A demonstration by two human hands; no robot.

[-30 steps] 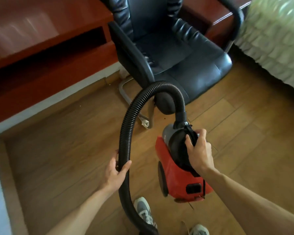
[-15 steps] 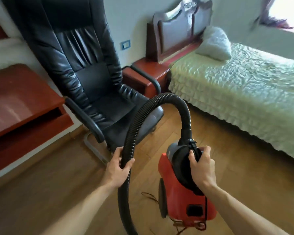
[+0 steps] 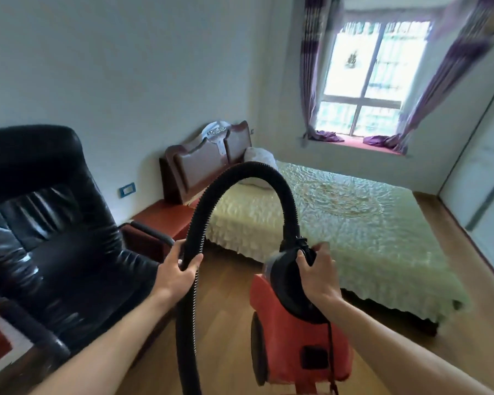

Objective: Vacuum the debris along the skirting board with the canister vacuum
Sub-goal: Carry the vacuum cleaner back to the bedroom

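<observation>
1. The canister vacuum [image 3: 294, 349] was held up between armchair [image 3: 54, 238] and bed [image 3: 354, 223], right hand [image 3: 318, 277] curled round its top, seemingly for carrying.
2. The hose [image 3: 268, 175] was gripped by the left hand [image 3: 174, 273], probably to stop trailing.

1. We can read no words, brand names or numbers anywhere.
2. The vacuum [image 3: 285, 334] has a dark panel [image 3: 314, 357] on its red side (too blurred for us to make out any marking).
3. The blue wall plate [image 3: 127, 190] shows us no legible sign.
</observation>
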